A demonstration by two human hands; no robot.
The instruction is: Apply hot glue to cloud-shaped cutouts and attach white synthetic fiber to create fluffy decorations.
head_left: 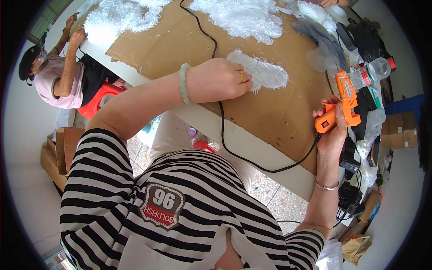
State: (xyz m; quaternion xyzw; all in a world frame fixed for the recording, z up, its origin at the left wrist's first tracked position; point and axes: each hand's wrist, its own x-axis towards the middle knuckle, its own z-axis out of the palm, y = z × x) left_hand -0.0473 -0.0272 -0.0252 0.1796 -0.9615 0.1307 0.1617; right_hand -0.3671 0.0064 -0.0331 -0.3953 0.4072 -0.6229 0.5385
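Note:
My right hand [333, 135] is wrapped round the handle of an orange hot glue gun [345, 93], which points up and away at the right edge of the cardboard. A black cord runs from its handle base. My left hand [219, 80], with a ring and a pale bead bracelet, is closed at the near left end of a white ribbed, fringed-edge piece [266, 72]. That piece lies flat on the brown cardboard [171, 53]. The left fingertips are partly hidden behind the hand. A gap separates the glue gun from the white piece.
Shaggy white fringed pieces [240, 15] lie along the far side. The black cord [221, 130] loops across the cardboard and table edge. A plastic bottle [379, 68], chargers [349, 165] and bags crowd the right side. Another person [63, 81] sits at far left.

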